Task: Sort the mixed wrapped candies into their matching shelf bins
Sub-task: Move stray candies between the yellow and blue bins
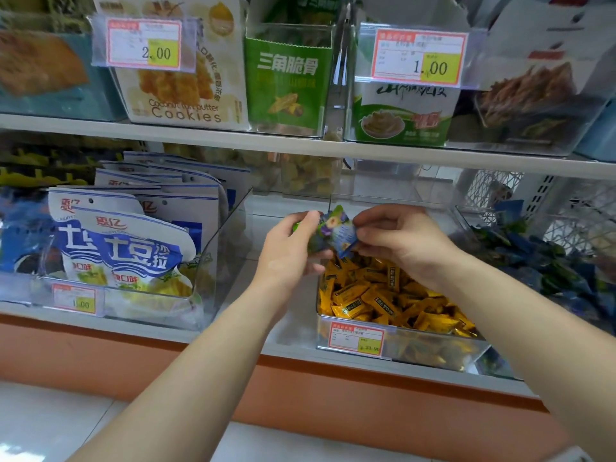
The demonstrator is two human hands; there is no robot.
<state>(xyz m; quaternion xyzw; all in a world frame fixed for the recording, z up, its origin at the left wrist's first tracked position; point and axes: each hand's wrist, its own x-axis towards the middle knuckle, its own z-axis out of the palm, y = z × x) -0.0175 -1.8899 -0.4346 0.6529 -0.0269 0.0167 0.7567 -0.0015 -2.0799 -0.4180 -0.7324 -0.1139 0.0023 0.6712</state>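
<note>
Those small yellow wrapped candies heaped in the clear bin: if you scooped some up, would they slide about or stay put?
The small yellow wrapped candies look glossy, so probably slippery. They lie loosely heaped at all angles in the clear plastic bin, so would likely shift and spill. Each seems light.

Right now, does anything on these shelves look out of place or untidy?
Mostly tidy. The blue and white snack bags in the left bin lean and overlap unevenly. Both hands, left hand and right hand, hold blue wrapped candies above the bin of yellow candies.
</note>
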